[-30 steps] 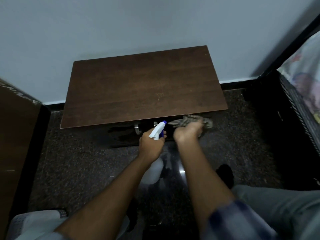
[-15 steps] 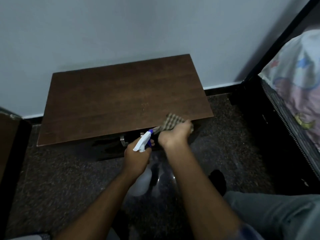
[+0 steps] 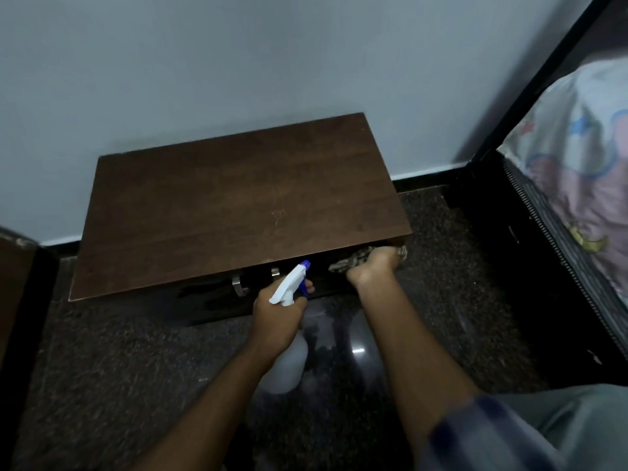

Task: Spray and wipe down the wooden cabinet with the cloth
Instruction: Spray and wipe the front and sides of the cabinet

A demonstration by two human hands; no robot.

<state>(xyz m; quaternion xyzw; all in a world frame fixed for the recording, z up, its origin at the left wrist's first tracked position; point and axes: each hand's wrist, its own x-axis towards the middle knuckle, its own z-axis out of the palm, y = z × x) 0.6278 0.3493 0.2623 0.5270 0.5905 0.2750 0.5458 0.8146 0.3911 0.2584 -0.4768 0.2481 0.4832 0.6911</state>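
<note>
A low dark-brown wooden cabinet (image 3: 238, 202) stands against the pale wall, seen from above. Its front face is dark, with wet streaks and metal handles (image 3: 239, 285). My left hand (image 3: 277, 314) grips a white spray bottle (image 3: 289, 363) with a white and blue trigger head, held just in front of the cabinet's front. My right hand (image 3: 372, 270) presses a checked brown cloth (image 3: 346, 261) against the front face, under the right end of the top's edge. Part of the cloth is hidden under the overhang.
A bed with a dark frame (image 3: 530, 205) and a patterned sheet (image 3: 577, 158) stands close on the right. Dark wooden furniture (image 3: 13, 294) fills the left edge. The floor (image 3: 119, 368) is dark speckled stone. My grey-trousered knee (image 3: 571, 419) is at the lower right.
My right hand has slid the cloth from the top's front edge down and to the right, onto the front face near the right corner. The left hand has kept the bottle.
</note>
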